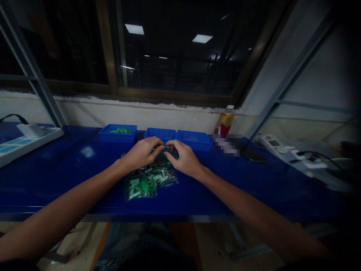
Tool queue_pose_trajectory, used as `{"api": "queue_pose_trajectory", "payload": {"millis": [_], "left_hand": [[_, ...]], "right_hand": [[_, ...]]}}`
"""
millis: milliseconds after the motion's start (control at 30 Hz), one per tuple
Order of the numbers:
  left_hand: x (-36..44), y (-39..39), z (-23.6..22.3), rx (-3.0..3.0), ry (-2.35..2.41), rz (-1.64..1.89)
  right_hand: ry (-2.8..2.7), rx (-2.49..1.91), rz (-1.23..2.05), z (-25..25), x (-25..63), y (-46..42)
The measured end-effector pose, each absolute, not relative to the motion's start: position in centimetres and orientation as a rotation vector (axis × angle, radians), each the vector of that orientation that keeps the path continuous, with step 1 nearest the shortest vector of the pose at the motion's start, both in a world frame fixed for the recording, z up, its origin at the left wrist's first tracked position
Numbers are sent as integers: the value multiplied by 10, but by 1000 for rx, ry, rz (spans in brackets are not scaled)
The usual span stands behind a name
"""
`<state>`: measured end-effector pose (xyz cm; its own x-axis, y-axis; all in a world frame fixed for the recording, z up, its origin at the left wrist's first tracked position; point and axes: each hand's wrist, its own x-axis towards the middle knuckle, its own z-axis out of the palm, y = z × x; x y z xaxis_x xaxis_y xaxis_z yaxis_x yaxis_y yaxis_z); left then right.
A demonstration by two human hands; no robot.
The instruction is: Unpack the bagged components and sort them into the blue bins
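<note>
My left hand [144, 152] and my right hand [184, 157] meet above the middle of the blue table, fingertips almost touching. Each has its thumb and fingers closed in a pinch. Whatever lies between the fingertips is too small and dark to make out. Just below and behind the hands is a pile of small clear plastic bags [140, 187] with green and whitish pieces inside, lying flat on the table. The far part of this pile is partly hidden by my hands.
Behind the hands stand a blue bin with green pieces [118, 138] and two more blue bins [160, 133]. A power strip [31, 141] lies at left. On the right are a red and gold packet [225, 123], a dark phone [254, 154] and another power strip [293, 154].
</note>
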<state>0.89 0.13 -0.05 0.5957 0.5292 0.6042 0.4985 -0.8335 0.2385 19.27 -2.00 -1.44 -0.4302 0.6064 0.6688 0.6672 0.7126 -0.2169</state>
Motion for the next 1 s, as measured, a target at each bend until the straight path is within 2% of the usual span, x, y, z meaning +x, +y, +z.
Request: {"api": "queue_pose_trajectory", "payload": {"millis": [200, 533, 1000], "left_hand": [[9, 0, 1, 2810, 961, 1003], [8, -1, 1, 2825, 761, 1137], [7, -2, 3, 2817, 906, 1083]], "right_hand": [[-2168, -922, -148, -12, 193, -21], [-2169, -916, -110, -11, 194, -19], [-2155, -904, -126, -11, 193, -22]]}}
